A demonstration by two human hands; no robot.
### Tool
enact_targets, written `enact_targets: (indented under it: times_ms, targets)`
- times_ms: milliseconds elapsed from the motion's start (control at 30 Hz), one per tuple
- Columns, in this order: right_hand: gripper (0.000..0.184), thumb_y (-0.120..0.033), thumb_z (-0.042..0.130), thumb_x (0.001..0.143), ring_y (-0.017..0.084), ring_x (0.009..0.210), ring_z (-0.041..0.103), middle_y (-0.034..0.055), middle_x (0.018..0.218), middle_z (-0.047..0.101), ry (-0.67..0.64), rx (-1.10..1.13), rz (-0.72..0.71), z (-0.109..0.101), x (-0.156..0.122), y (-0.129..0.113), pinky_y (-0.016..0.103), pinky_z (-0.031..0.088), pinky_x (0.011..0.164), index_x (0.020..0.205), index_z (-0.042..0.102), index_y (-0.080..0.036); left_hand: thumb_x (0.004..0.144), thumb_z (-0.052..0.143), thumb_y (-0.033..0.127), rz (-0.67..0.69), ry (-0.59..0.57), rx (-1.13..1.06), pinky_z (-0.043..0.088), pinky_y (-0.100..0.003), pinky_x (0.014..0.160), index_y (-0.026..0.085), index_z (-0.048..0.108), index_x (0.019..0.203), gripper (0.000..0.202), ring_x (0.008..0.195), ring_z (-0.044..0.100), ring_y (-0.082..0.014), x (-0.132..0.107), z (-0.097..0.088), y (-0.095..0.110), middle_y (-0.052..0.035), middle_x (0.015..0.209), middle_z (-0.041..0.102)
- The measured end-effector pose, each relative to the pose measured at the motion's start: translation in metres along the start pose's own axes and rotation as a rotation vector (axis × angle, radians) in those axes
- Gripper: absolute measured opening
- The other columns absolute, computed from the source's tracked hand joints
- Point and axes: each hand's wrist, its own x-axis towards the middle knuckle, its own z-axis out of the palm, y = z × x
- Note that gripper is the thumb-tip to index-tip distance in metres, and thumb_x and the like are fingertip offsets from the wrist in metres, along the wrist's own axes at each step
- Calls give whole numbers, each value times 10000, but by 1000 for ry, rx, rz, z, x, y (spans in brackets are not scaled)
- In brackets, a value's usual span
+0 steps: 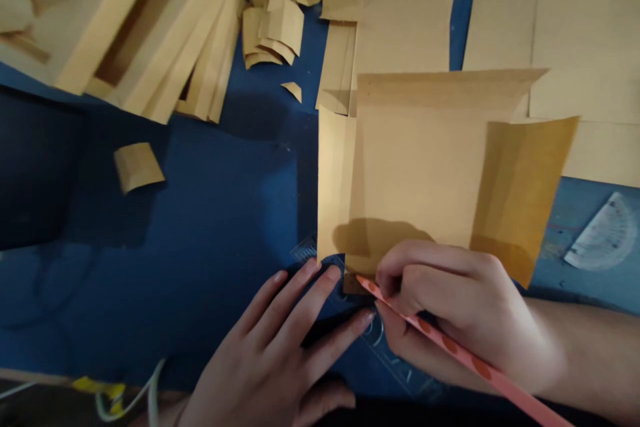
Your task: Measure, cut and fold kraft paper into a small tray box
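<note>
A cut piece of brown cardboard [425, 167] with folded-up side flaps lies in front of me. My right hand [450, 307] is closed around a pink pencil with orange spots [437, 337]; its tip meets the cardboard's lower left corner. Spread out beside that corner, my left hand [280, 340] has its fingertips on or near a clear plastic ruler [400, 370]. The ruler lies diagonally, partly hidden by both hands and seemingly by the cardboard. My left index fingertip is close to the pencil tip.
Folded cardboard boxes [150, 33] are stacked at the upper left. Small cardboard scraps [277, 27] pile up at the back, and one scrap [139, 167] lies alone on the blue table [225, 213]. Cardboard sheets [585, 33] and a clear protractor [605, 233] are on the right; a white cable [153, 390] hangs at the front.
</note>
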Motion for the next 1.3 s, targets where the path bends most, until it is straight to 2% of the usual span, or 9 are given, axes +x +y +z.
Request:
enact_targets:
  times_ms: [367,633,867,1100,1300]
  targets:
    - [251,-49,555,935,47,669,567,1,851,653,7,-5,11,-1,1,-2,154,446,564,741,489,-194,986,546,719,1,0,19,114,-422,1336,413,508,1562,653,1598,299,-290,-2,-1,2,-110,1646,426]
    - [253,-77,576,958,59,699,603,10,871,670,-10,-11,29,-4,7,-2,166,478,603,746,505,-194,996,545,703,-14,11,2,123,-410,1337,407,548,1534,614,1584,332,-283,0,-1,2,-94,1655,429]
    - [238,-62,580,955,65,716,612,11,893,674,-8,-25,30,1,12,-1,182,482,615,762,532,-193,986,583,691,-24,18,-15,139,-413,1336,398,570,1516,605,1576,351,-279,0,-1,2,-86,1664,423]
    - [285,-8,659,845,69,699,637,-4,873,663,112,23,34,-3,14,-3,176,506,602,738,497,-217,982,589,694,-13,23,-14,133,-428,1339,397,489,1579,674,1585,339,-289,-1,0,2,-94,1672,413]
    - [253,-32,638,881,93,698,640,2,868,652,37,1,2,-3,12,-1,191,530,601,783,524,-235,985,588,691,-12,21,-13,133,-420,1339,405,504,1568,655,1580,348,-286,-1,-1,1,-81,1678,411]
